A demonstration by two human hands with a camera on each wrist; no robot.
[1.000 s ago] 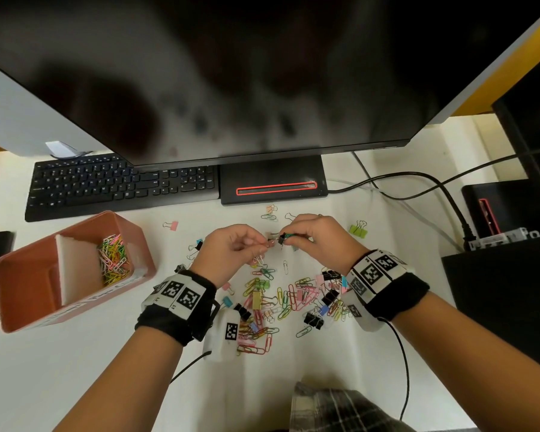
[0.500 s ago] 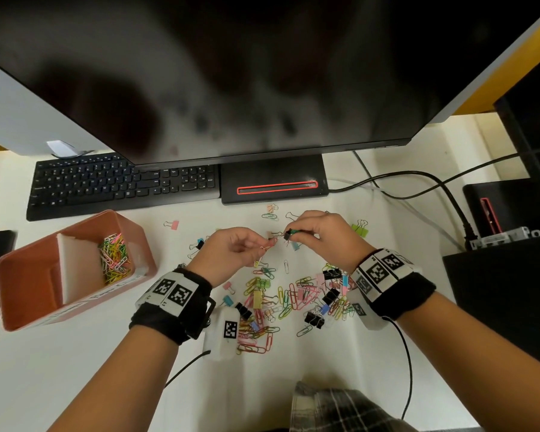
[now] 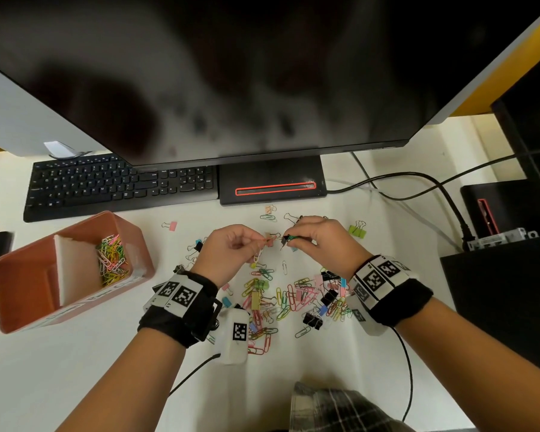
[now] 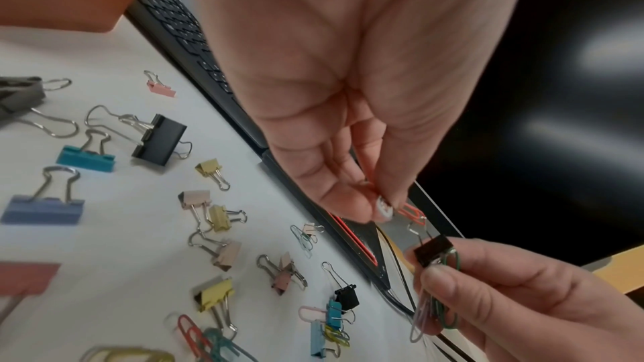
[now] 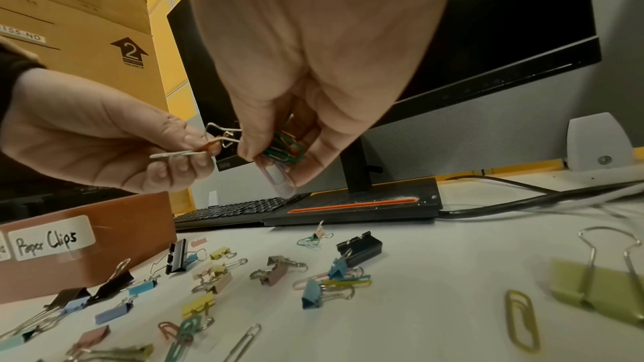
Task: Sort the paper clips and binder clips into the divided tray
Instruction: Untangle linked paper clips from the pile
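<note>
Fingertips [image 5: 203,140] of our left hand [image 3: 228,252] pinch an orange paper clip [image 5: 214,145] that is hooked through the wire handle of a small black binder clip [image 4: 433,250]. Our right hand [image 3: 320,241] is curled round that binder clip together with a bunch of green and pale paper clips [image 5: 284,152]. Both hands hang above the heap of loose clips [image 3: 290,299] on the desk, well to the right of the divided tray [image 3: 22,319], whose right-hand compartment already holds a pile of paper clips [image 3: 111,260]; the front wall there carries a "Paper Clips" label [image 5: 50,238].

We judge these pieces feather-light, stiff and springy, with smooth wire that slips and snags easily. The binder clip is best held by its flat black body, not the swinging handles; the paper clip by its outer loop, so it can be slid off along the wire instead of tugged.

Compared with a second ago, our hands have drawn slightly apart and risen a little away from the tray side of the heap, and the orange clip now shows stretched between them; the tray and heap look unchanged.
</note>
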